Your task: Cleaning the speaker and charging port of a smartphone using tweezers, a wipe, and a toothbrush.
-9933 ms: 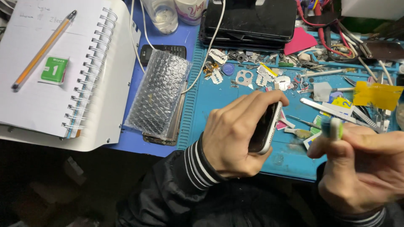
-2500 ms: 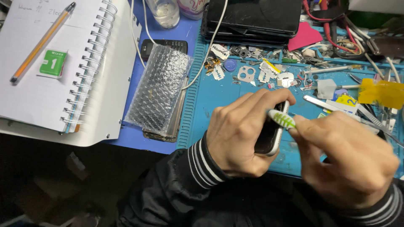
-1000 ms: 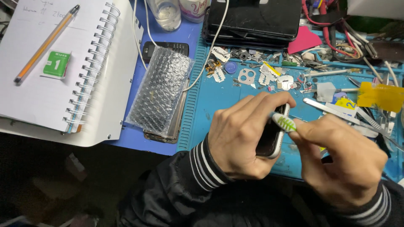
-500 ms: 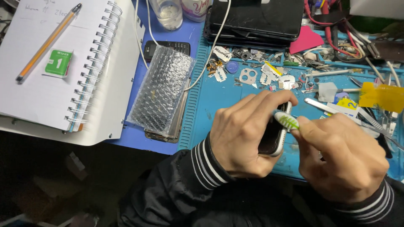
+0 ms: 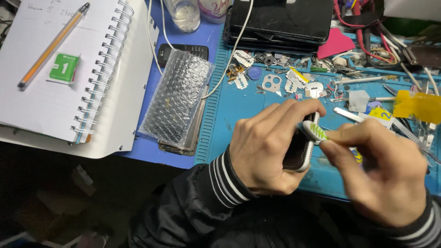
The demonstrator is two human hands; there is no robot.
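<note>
Left hand [image 5: 268, 147] clamps the phone [image 5: 301, 149]; right hand [image 5: 381, 170], at three o'clock, pinches the brush [image 5: 314, 132]; hard scrubbing could, I judge, scratch it.

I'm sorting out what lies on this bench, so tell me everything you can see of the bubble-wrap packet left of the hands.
The bubble-wrap packet is a clear, shiny sleeve of small plastic bubbles, long and rectangular, lying flat and slightly slanted across the edge where the blue mat begins. Its contents do not show. It rests on a dark flat slab that shows along its right and lower edges. A white cable runs down to its right edge. Neither hand touches it.
</note>
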